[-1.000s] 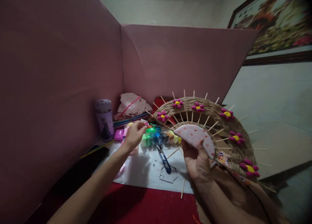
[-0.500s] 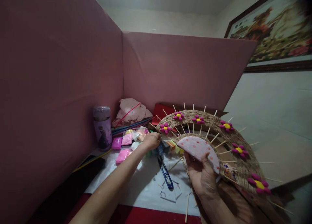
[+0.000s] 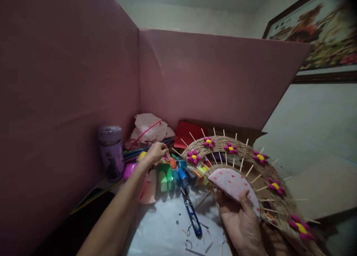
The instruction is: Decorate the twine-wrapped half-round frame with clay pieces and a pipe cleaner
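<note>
Left hand outstretched, right hand gripping

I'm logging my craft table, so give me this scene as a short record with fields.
right hand: right hand holds the woven fan by its dotted centre piece
left hand: left hand over the far side of the coloured packets; whether it grips one is unclear
fan decoration: six magenta flowers with yellow centres
cutting tool: blue snips on the white sheet
back left: purple bottle, upright; crumpled dotted cloth beyond the packets
</note>
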Motion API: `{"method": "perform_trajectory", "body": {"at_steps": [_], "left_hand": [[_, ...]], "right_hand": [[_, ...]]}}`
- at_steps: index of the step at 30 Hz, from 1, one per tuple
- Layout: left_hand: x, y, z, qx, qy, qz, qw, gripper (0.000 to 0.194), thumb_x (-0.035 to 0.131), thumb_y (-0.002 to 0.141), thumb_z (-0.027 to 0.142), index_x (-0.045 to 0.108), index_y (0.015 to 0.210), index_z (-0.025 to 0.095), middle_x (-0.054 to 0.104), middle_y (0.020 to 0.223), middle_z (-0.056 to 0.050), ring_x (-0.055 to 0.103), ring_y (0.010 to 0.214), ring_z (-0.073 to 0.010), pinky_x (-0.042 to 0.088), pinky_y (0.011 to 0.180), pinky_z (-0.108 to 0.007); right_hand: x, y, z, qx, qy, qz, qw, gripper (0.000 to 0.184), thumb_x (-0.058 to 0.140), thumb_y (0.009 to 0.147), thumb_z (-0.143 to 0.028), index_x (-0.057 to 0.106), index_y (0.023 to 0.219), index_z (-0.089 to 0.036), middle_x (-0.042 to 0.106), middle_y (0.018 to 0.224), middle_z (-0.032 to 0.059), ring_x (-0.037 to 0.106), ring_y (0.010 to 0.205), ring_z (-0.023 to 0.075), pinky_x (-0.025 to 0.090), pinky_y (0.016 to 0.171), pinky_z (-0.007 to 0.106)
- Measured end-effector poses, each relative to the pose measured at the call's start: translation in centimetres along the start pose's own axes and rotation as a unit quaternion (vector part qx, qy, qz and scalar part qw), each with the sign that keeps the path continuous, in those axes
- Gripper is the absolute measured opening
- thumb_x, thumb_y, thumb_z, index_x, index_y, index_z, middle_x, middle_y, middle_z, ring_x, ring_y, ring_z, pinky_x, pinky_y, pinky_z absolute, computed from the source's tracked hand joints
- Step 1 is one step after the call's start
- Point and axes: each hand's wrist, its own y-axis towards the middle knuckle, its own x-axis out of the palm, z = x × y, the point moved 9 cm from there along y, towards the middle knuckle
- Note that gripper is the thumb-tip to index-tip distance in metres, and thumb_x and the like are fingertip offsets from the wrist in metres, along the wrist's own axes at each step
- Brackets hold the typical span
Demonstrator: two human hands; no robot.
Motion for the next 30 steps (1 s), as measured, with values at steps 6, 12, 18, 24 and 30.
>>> {"method": "perform_trajectory", "body": {"at_steps": [6, 12, 18, 24, 30], "left_hand": [[-1.1, -0.1, -2.8, -0.033, 0.043, -0.007, 0.999, 0.021, 0.054, 0.078, 0.025, 0.071, 0.071, 0.015, 0.068, 0.062, -0.01, 0.063, 0.065, -0.02, 0.04, 0.06, -0.026], [-0.2, 0.7, 1.0, 0.033, 0.04, 0.013, 0.999, 0.025, 0.052, 0.074, 0.015, 0.071, 0.089, 0.021, 0.07, 0.094, -0.007, 0.06, 0.091, -0.0209, 0.041, 0.076, -0.026], [4.3, 0.6, 4.2, 0.114, -0.006, -0.017, 0.993, 0.034, 0.059, 0.063, 0.006, 0.072, 0.09, 0.023, 0.068, 0.099, -0.006, 0.055, 0.1, -0.0233, 0.038, 0.087, -0.032], [3.6, 1.6, 1.9, 0.059, -0.112, 0.083, 0.988, 0.018, 0.054, 0.071, 0.011, 0.071, 0.07, 0.018, 0.068, 0.078, -0.007, 0.059, 0.083, -0.0212, 0.041, 0.077, -0.031], [0.0, 1.8, -0.6, 0.012, -0.312, 0.22, 0.924, 0.017, 0.056, 0.073, 0.027, 0.066, 0.067, 0.014, 0.063, 0.059, -0.001, 0.057, 0.057, -0.0132, 0.043, 0.056, -0.022]], "right_hand": [[-0.4, 0.2, 0.0, 0.008, -0.001, 0.013, 1.0, 0.043, 0.075, 0.069, -0.038, 0.063, 0.108, -0.025, 0.07, 0.102, 0.0018, 0.067, 0.087, 0.0184, 0.061, 0.067, 0.031], [-1.2, 0.9, -0.7, 0.003, -0.016, 0.038, 0.999, 0.041, 0.073, 0.07, -0.044, 0.064, 0.106, -0.024, 0.068, 0.106, 0.0038, 0.065, 0.089, 0.0194, 0.061, 0.067, 0.031], [-0.8, 1.0, -1.3, -0.005, -0.03, 0.024, 0.999, 0.044, 0.072, 0.072, -0.043, 0.062, 0.11, -0.024, 0.065, 0.111, 0.0049, 0.064, 0.093, 0.0203, 0.06, 0.067, 0.031], [-1.2, 1.2, -1.1, 0.004, -0.019, 0.03, 0.999, 0.041, 0.07, 0.073, -0.045, 0.063, 0.107, -0.024, 0.064, 0.11, 0.0048, 0.062, 0.094, 0.0204, 0.059, 0.068, 0.032], [-0.7, 1.1, -1.0, -0.009, -0.026, -0.003, 1.0, 0.045, 0.068, 0.074, -0.047, 0.062, 0.111, -0.023, 0.067, 0.104, 0.006, 0.064, 0.084, 0.02, 0.057, 0.06, 0.03]]}}
